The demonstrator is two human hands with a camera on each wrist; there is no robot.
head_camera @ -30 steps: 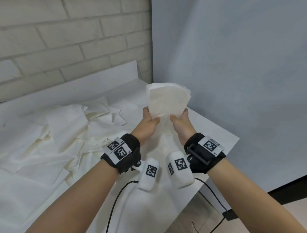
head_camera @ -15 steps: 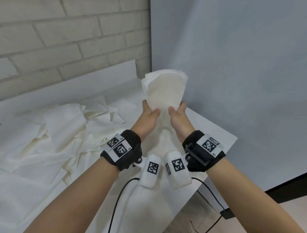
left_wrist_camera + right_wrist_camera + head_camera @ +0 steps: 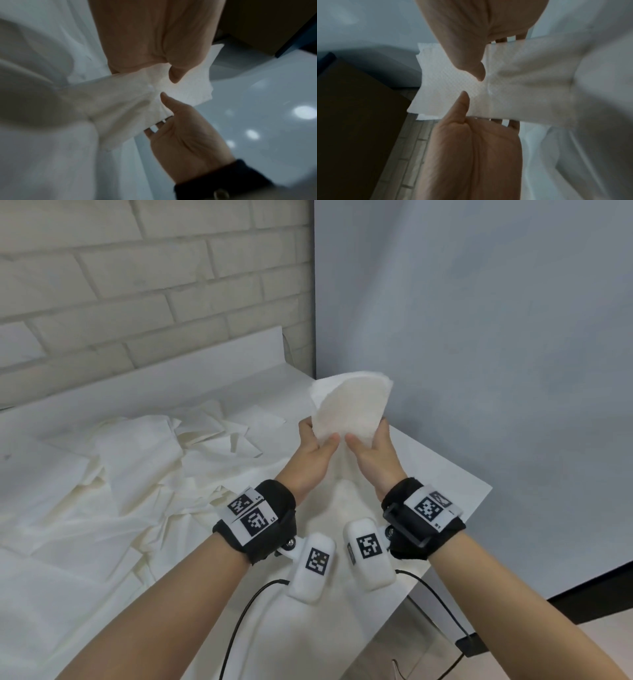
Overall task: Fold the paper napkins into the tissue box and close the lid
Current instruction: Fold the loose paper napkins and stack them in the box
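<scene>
From the head view, my left hand (image 3: 313, 451) and right hand (image 3: 371, 455) both pinch the napkin (image 3: 349, 410) up off the table (image 3: 442, 474), I'd say to square the fold in the air, clear of the loose pile (image 3: 137, 467); no box shows here. The left wrist view catches what's hidden there: fingers (image 3: 154, 128) spread behind the sheet, thumb in front. The right wrist view adds the embossed weave, and a brown slab (image 3: 356, 121), maybe the box, I can't tell.

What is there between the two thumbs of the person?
Only the napkin: the left hand and right hand pinch it from both sides, thumbs nearly meeting on its face. The head view shows it.
</scene>
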